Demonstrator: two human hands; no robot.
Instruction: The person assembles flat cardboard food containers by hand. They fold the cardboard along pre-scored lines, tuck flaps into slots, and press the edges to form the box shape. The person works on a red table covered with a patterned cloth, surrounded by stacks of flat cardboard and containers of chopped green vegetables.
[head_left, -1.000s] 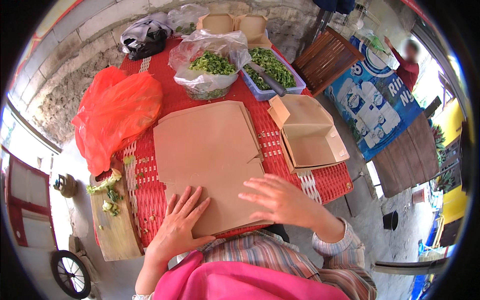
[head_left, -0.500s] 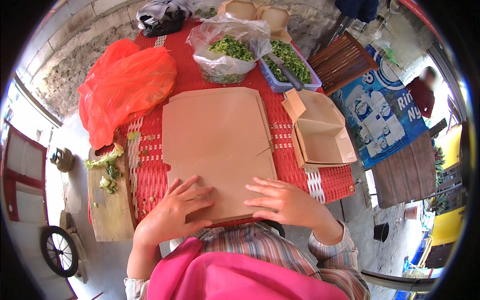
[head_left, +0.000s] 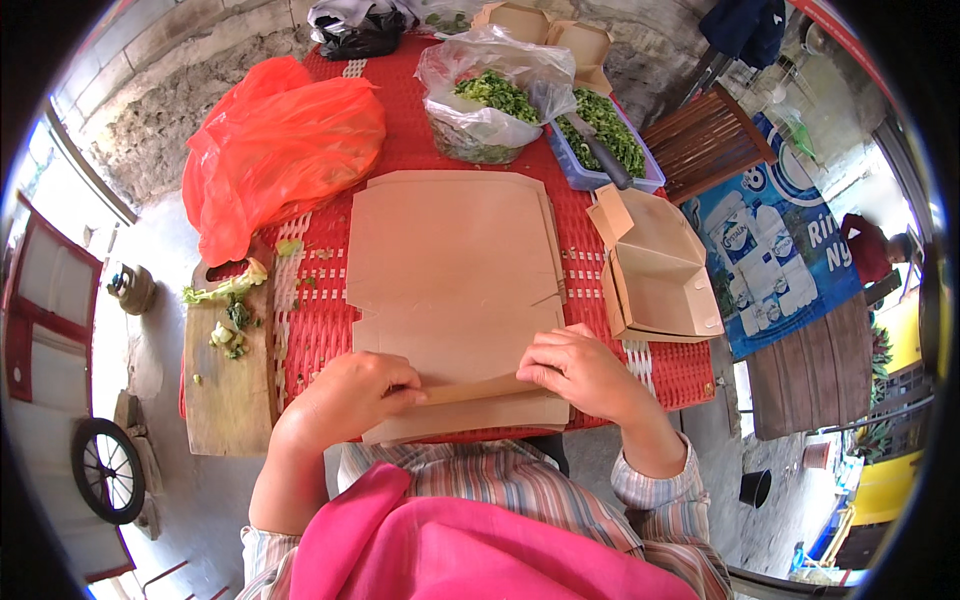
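Cardboard blank (head_left: 452, 290), flat, brown, pre-creased, centred on red slatted table (head_left: 320, 330), near edge toward the body. Left hand (head_left: 350, 395) curled, fingers pinching the near flap (head_left: 480, 390) from the left; right hand (head_left: 580, 370) curled likewise, gripping the same flap from the right, flap lifted partway off the sheet. Formed box (head_left: 660, 275), open, just right of the blank, apart from it. Bowl of chopped greens (head_left: 490, 110) in clear bag and blue tray of greens (head_left: 610, 135) with knife (head_left: 600, 155) beyond the blank's far edge. Orange bag (head_left: 280, 150) at far left; cutting board (head_left: 228, 370) with leaf scraps (head_left: 230, 320) hanging off table's left side. Risks, as judged: uneven pull between hands, hence fold off the crease or torn corner; sheet sliding forward on slats into bowl; elbow swing right knocking formed box off table edge; scraps caught under blank, soiling it.
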